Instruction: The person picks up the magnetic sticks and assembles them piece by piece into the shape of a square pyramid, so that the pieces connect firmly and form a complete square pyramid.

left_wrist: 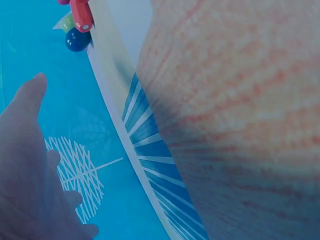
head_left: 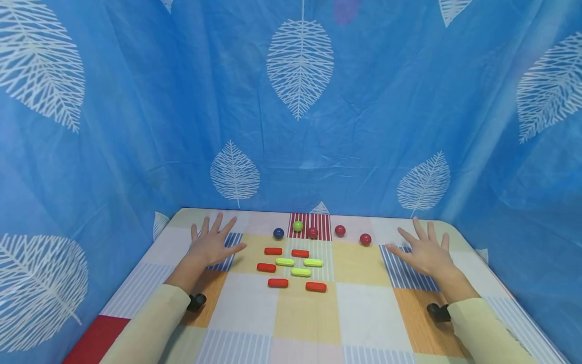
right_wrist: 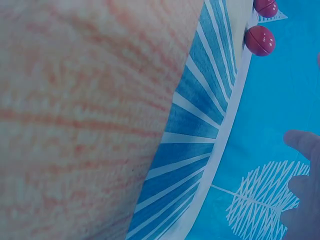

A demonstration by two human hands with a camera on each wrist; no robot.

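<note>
My left hand (head_left: 208,248) is held with fingers spread at the left of the table, its thumb pointing toward the small pieces. My right hand (head_left: 427,254) mirrors it on the right, fingers spread and holding nothing. Between the hands lie several red bars (head_left: 278,283) with rounded ends and three yellow-green bars (head_left: 301,272). Behind them are a dark blue ball (head_left: 279,233), a green ball (head_left: 297,226) and three red balls (head_left: 340,231). The left wrist view shows the blue ball (left_wrist: 78,39) beyond the thumb; the right wrist view has two red balls (right_wrist: 260,40).
A patchwork-patterned cloth (head_left: 307,318) covers the table. Blue curtains (head_left: 364,126) with white leaf prints hang behind the table and on both sides, close to its edges. Each wrist carries a small black camera (head_left: 197,302).
</note>
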